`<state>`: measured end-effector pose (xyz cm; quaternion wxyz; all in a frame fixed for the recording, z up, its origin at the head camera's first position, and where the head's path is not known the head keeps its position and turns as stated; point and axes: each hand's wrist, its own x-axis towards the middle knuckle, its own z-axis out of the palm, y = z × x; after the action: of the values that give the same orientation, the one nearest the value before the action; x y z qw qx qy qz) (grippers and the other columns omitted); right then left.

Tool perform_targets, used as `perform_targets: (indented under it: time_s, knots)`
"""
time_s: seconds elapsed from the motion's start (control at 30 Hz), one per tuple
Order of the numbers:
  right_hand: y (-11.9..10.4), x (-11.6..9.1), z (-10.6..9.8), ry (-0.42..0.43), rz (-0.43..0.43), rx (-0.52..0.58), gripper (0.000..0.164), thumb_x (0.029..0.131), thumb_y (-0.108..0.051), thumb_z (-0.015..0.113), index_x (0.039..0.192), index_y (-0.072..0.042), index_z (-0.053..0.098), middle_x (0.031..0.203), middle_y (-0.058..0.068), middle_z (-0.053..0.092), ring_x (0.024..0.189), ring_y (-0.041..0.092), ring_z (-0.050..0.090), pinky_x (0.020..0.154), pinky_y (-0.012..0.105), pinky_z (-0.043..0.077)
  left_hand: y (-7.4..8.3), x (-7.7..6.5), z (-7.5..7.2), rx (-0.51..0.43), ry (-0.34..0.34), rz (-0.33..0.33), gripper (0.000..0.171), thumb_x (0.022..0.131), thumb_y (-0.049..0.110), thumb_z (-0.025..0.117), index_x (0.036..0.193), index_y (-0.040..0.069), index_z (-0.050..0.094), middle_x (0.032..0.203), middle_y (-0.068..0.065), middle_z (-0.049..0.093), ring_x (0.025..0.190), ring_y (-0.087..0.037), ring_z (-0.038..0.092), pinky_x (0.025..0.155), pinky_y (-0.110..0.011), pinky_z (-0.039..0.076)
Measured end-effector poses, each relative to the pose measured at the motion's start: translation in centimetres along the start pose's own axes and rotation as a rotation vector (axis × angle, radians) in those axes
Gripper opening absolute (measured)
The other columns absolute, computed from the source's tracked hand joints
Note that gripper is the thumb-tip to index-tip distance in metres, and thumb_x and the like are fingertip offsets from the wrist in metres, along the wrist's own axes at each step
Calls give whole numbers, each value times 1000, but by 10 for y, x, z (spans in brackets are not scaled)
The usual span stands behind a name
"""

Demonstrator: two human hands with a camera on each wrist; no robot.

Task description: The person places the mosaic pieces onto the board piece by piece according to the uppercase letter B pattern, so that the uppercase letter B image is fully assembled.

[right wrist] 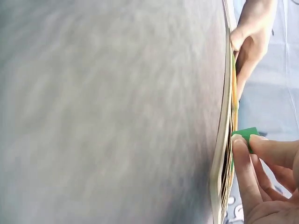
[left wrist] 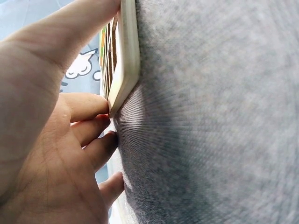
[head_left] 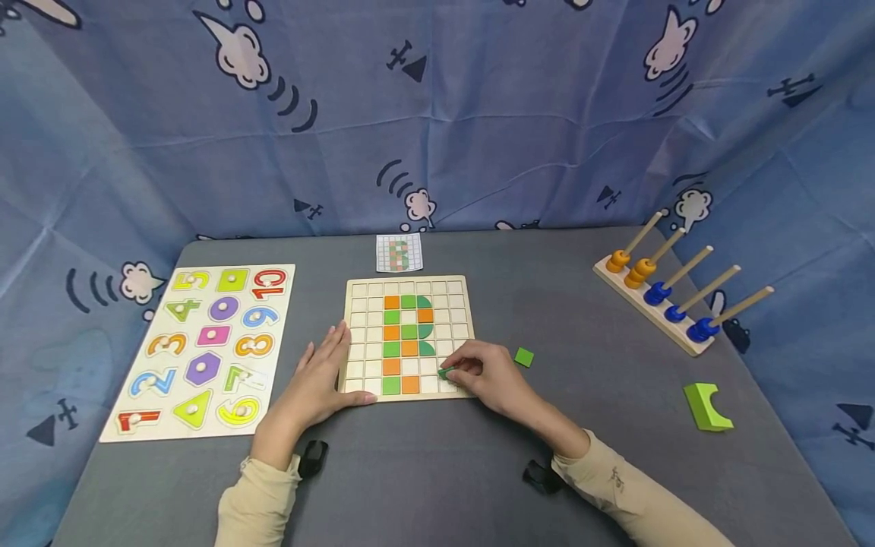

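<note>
A square wooden grid board (head_left: 358,334) lies on the grey table, its middle columns filled with orange and green square tiles and several dark green round-edged tiles (head_left: 426,348). My left hand (head_left: 313,387) rests at the board's left side, fingers along the edge and thumb at the front edge. Between thumb and fingertips, my right hand (head_left: 494,377) pinches a small green tile (right wrist: 245,136) over the board's front right part. That tile is partly hidden by the fingers. A loose light green square tile (head_left: 523,357) lies just right of the board.
Behind the board lies a small printed pattern card (head_left: 417,262). A number-and-shape puzzle board (head_left: 198,319) is at the left. On the right stand a peg stacker (head_left: 652,305) with orange and blue beads and a light green notched block (head_left: 704,409). Blue patterned cloth (head_left: 437,114) hangs behind.
</note>
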<state>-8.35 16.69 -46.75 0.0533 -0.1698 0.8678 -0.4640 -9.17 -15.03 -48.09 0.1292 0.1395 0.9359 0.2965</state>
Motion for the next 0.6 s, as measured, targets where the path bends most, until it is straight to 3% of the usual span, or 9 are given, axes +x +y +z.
perform_targets:
  time_s: [0.2, 0.37, 0.6]
  knots:
    - [-6, 7, 13, -49, 14, 13, 6, 89, -7, 84, 95, -10, 83, 84, 0, 76, 71, 4, 65, 64, 22, 54, 0, -1, 0, -5, -2, 0, 122, 82, 48, 90, 167, -3, 18, 179, -17, 10, 166, -40, 11, 133, -64, 7]
    - [-10, 12, 20, -41, 69, -22, 4, 89, -11, 86, 88, -12, 82, 77, -3, 74, 65, 3, 61, 60, 21, 51, 0, -1, 0, -7, 3, 1, 122, 82, 47, 90, 167, -4, 19, 179, -18, 11, 166, -40, 11, 133, -64, 7]
    - [-9, 16, 25, -31, 96, -71, 9, 90, -9, 85, 83, -13, 80, 79, -1, 67, 66, 5, 55, 60, 21, 47, 0, -1, 0, -7, 9, 7, 122, 82, 46, 91, 166, -5, 19, 178, -19, 12, 165, -41, 13, 133, -65, 8]
